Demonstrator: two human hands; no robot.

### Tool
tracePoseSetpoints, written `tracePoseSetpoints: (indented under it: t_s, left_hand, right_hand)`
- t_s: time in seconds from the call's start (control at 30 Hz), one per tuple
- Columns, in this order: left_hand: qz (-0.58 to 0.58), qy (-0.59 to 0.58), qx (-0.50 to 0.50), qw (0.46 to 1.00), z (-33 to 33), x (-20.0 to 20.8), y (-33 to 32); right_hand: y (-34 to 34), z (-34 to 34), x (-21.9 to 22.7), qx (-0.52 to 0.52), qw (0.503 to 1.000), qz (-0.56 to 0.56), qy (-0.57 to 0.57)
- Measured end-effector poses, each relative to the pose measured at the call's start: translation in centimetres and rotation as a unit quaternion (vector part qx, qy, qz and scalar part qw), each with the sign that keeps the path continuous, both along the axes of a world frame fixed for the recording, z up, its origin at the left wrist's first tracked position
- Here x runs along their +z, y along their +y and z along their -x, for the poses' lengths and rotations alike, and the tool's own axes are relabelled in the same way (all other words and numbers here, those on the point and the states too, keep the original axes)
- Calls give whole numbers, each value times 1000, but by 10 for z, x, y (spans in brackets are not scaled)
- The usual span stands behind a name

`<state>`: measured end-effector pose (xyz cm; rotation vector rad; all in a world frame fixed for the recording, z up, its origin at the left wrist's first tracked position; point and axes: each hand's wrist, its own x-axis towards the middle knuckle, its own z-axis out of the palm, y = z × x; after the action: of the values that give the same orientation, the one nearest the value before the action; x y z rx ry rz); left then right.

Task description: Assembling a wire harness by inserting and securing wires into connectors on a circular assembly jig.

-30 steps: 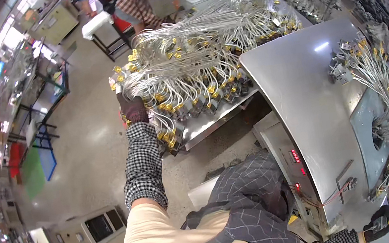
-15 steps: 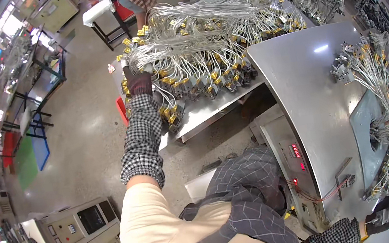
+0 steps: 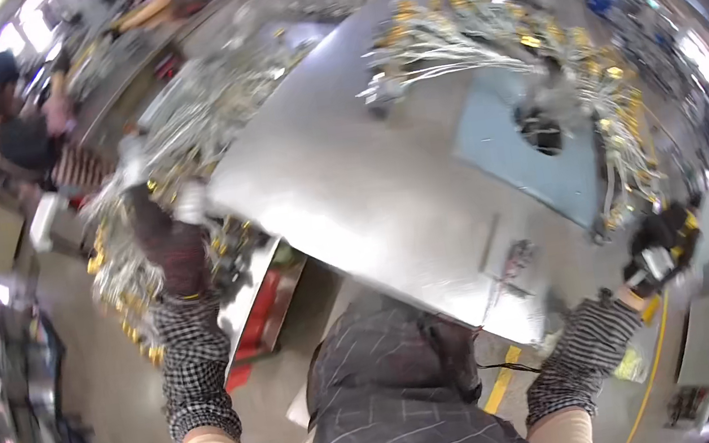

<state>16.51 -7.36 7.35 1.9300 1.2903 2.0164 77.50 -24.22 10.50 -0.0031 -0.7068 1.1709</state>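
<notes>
My left hand, in a dark red glove with white at the fingertips, reaches into a heap of pale wire harnesses with yellow ends. Motion smears its fingers, so whether they grip any wires cannot be told. At the right, my right hand, in a black glove, is closed around a small silvery block. That hand is beyond the right edge of the steel worktop. A bundle of white wires with yellow connectors is draped over the worktop's far right part.
A blue-grey plate with a round hole, wires at it, lies on the worktop. Another person is at the far left. A red bin stands below the left bench. Yellow floor lines run at the lower right.
The view has swung right, bringing the worktop to the middle. My right hand has come up from the lower right corner into fuller view. My left hand is still at the harness heap.
</notes>
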Motion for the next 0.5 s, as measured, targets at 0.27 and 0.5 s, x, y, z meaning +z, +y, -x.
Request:
tracePoseSetpoints:
  t_s: [0.27,0.5]
  left_hand:
    - [-174,499,-101,843,-345,38,168]
    - [37,614,-198,763,-399,31,166]
  right_hand:
    - [25,77,-18,-122,984,101,87]
    - [19,84,-13,-156,981,103,46]
